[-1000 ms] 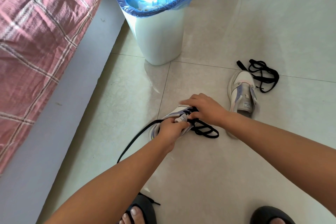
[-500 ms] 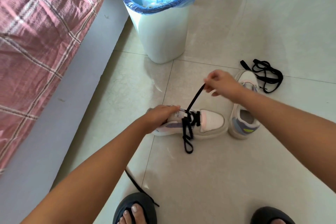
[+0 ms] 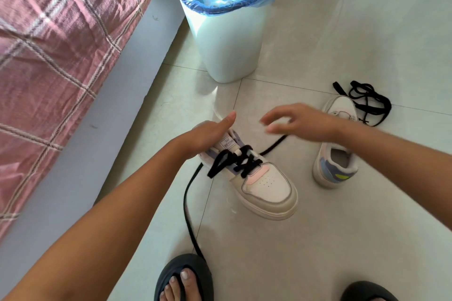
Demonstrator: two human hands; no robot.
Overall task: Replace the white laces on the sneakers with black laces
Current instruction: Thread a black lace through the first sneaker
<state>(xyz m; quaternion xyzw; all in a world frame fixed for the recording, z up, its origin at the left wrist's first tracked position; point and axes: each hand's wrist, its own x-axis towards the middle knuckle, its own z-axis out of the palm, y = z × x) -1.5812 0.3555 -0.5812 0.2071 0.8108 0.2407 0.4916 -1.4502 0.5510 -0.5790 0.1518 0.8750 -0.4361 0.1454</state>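
A: What are the hands doing?

B: The left hand (image 3: 208, 135) rests on the heel and collar of the near sneaker (image 3: 254, 173), fingers straight, thumb pointing up. It holds nothing. The right hand (image 3: 297, 123) hovers just above the floor behind that sneaker, fingers spread and loose, a little blurred. It also grips nothing.

A: And the black lace?

B: The black lace (image 3: 234, 162) is already crossed through several eyelets of the near sneaker. One free end lies on the floor toward the right hand; the other runs long down the tiles to the slipper (image 3: 183, 276) on the person's foot.

A: How will it handle?

B: I judge it flat, soft and very light, so it will flop and twist. Better to pinch it near the tip, where it is probably stiffer, and steady the sneaker at the collar. The sneaker looks light and may slide on the glossy tiles.

A: What remains?

B: The second sneaker (image 3: 336, 144) stands to the right with no lace visible, and the spare black lace (image 3: 367, 102) lies tangled just behind it. A trash bin (image 3: 227, 39) stands further back.
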